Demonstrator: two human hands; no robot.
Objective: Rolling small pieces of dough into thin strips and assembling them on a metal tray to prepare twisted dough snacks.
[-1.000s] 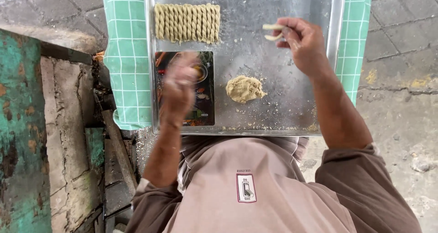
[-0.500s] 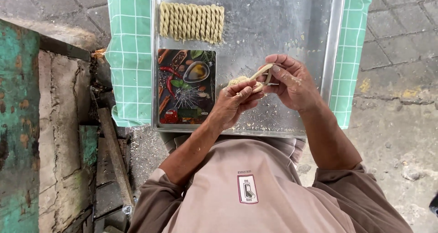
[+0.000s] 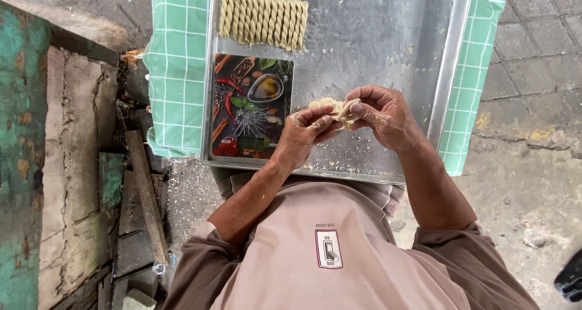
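We note a metal tray over the lap, with a row of twisted dough sticks along its far edge and a printed board at its near left. Near the tray's near edge, our left hand and right hand meet. Both sets of fingers pinch a small dough strip between them, its long axis slanting up toward the right hand, with a dough lump just behind the left fingers.

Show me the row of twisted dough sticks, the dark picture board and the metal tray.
row of twisted dough sticks (image 3: 264, 19), head view, middle
dark picture board (image 3: 251, 107), head view, centre
metal tray (image 3: 388, 31), head view, bare floor
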